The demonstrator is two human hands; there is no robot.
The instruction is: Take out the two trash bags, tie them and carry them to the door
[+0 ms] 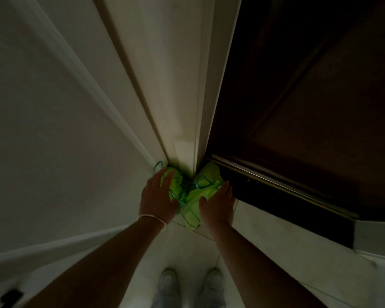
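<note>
A: At the far end of the pale tiled floor point(187, 252), where a cream door frame point(182, 96) meets a dark wooden door point(298, 96), what lies in the corner?

B: Two lime-green trash bags of thin, crinkled plastic. The left bag point(176, 181) sits against the foot of the frame; the right bag point(200, 192) lies just beside it, touching the door's metal threshold strip point(276, 185). Blue drawstring cords point(200, 182) loop over both gathered tops.

A: And the hands?

B: The left hand point(157, 196), a thin pale bangle point(152, 218) at its wrist, rests flat on the left bag with fingers straight and close together. The right hand point(218, 204) lies against the right bag's side, fingers extended and slightly spread; neither curls round anything.

A: Other surfaces?

B: A smooth off-white wall point(42, 107) with a raised moulding on the left. Near the bottom edge, the toes of two light grey shoes point(189, 285).

A: Any writing?

B: No label can be read in this dim light.
</note>
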